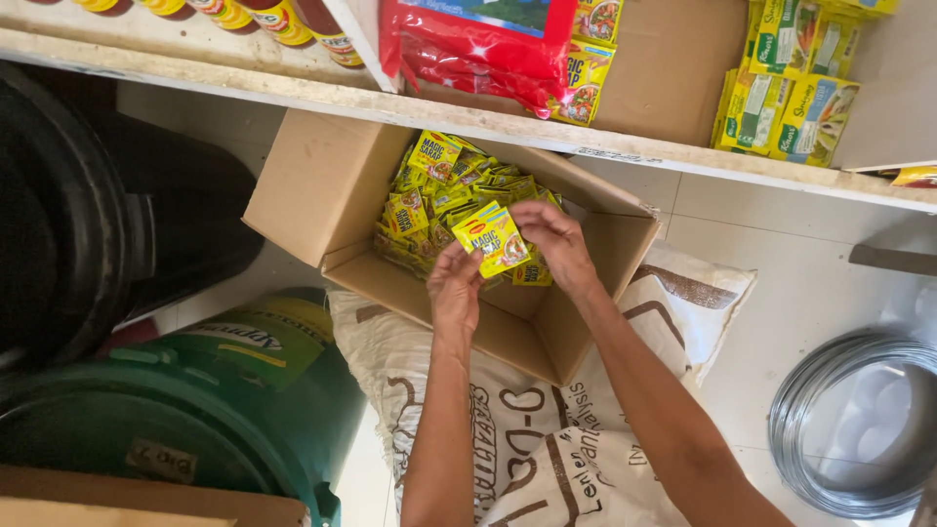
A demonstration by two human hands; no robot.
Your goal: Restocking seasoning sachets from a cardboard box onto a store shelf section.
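Observation:
An open cardboard box (322, 185) rests on a white printed sack (547, 459) and holds several small yellow seasoning sachets (439, 190). Over the box, my left hand (455, 286) and my right hand (556, 244) together hold a yellow sachet strip (496, 237) between their fingers. My left hand grips its lower left edge. My right hand pinches its upper right corner. More sachets lie loose under both hands.
A wooden shelf (293, 93) above carries bottles (283, 20), a red packet (468, 49), yellow-green soup packets (791, 98) and a brown box (673, 68). Black drums (88, 215) and a green lidded bucket (176, 420) stand left. A wire coil (849, 429) lies right on the tile floor.

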